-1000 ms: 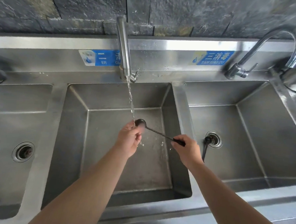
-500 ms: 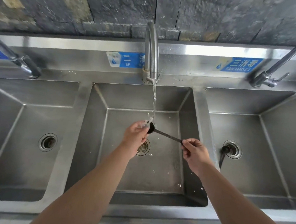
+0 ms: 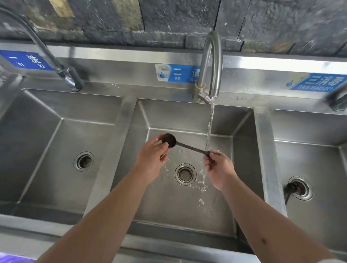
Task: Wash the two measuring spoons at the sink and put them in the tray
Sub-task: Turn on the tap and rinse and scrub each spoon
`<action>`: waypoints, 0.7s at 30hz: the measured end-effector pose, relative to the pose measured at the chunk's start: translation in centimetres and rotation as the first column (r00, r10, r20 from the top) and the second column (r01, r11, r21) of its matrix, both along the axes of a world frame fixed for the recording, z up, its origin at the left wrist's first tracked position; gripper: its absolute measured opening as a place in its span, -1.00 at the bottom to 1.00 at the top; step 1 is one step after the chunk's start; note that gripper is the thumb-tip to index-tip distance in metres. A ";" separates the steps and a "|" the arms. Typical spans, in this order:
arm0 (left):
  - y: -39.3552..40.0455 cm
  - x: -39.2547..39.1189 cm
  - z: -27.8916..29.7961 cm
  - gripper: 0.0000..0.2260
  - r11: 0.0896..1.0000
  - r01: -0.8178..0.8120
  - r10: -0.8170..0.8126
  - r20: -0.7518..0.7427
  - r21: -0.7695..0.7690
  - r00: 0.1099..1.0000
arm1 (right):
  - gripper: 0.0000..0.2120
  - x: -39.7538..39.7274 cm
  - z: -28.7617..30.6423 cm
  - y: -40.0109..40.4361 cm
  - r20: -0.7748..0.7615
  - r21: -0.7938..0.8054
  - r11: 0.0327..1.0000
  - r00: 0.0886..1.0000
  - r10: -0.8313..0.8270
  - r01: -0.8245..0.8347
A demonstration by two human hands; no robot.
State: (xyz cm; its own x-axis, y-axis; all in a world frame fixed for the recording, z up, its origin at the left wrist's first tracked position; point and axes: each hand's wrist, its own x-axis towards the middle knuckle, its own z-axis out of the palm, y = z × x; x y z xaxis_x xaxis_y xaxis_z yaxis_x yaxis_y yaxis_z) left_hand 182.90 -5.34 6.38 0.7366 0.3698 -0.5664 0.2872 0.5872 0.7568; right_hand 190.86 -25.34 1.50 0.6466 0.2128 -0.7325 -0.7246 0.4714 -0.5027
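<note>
I hold a dark measuring spoon (image 3: 185, 145) level over the middle sink basin (image 3: 184, 208). My left hand (image 3: 154, 157) cups its round bowl at the left end, fingers touching it. My right hand (image 3: 219, 168) pinches the end of the thin handle. Water runs from the middle faucet (image 3: 211, 63) and falls on the handle just beside my right fingers. A second dark spoon (image 3: 288, 189) lies in the right basin by its drain. No tray is in view.
The steel unit has three basins, each with a drain: left (image 3: 83, 160), middle (image 3: 185, 174), right (image 3: 300, 188). Faucets stand at the left (image 3: 69, 77) and right (image 3: 345, 100). Blue labels line the backsplash under a dark stone wall.
The spoon has shifted left, so the stream now hits the handle near my right hand instead of the bowl. The camera view has swung left, showing more of the left basin.
</note>
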 end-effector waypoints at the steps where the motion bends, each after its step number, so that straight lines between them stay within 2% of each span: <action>1: 0.4 -0.2 0.1 -0.71 1.000 -0.006 0.006 0.000 -0.002 1.000 | -0.78 -0.1 0.2 0.4 0.003 0.023 1.000 1.000 0.006 -0.006; 5: 1.3 -0.6 -0.1 -0.65 0.999 -0.036 0.036 -0.010 0.013 0.999 | -0.80 -0.7 1.2 1.1 0.053 0.020 0.998 0.997 0.056 -0.057; 8: 1.2 -0.5 -0.5 -0.62 0.994 -0.006 0.015 -0.079 0.109 0.997 | -0.78 -1.2 2.0 0.0 0.120 -0.026 0.996 0.989 0.085 -0.083; 10: 0.5 -0.3 -1.0 -0.60 0.990 0.049 -0.035 -0.108 0.133 0.994 | -0.79 -1.7 2.7 -1.4 0.197 -0.122 0.986 0.971 0.133 -0.110; 13: -1.6 0.5 -1.9 -0.65 0.999 0.053 -0.053 -0.100 -0.008 0.994 | -0.83 -2.6 4.0 -3.6 0.351 -0.392 0.914 0.902 0.252 -0.102; 15: -3.4 1.2 -2.4 -0.78 0.987 0.031 -0.050 -0.119 -0.156 0.992 | -0.82 -3.6 4.8 -5.1 0.406 -0.582 0.809 0.832 0.379 -0.084; 17: -5.2 1.8 -2.9 -0.88 0.959 0.033 -0.072 -0.128 -0.283 0.989 | -0.77 -4.9 5.7 -6.1 0.427 -0.749 0.661 0.732 0.530 -0.041; 19: -7.0 2.4 -3.2 -0.86 0.927 0.052 -0.109 -0.135 -0.370 0.985 | -0.76 -6.4 6.3 -6.7 0.490 -0.846 0.520 0.557 0.671 0.118; 21: -8.6 2.7 -3.2 -0.83 0.896 0.111 -0.183 -0.128 -0.429 0.975 | -0.87 -7.7 6.5 -7.0 0.503 -0.859 0.416 0.334 0.797 0.300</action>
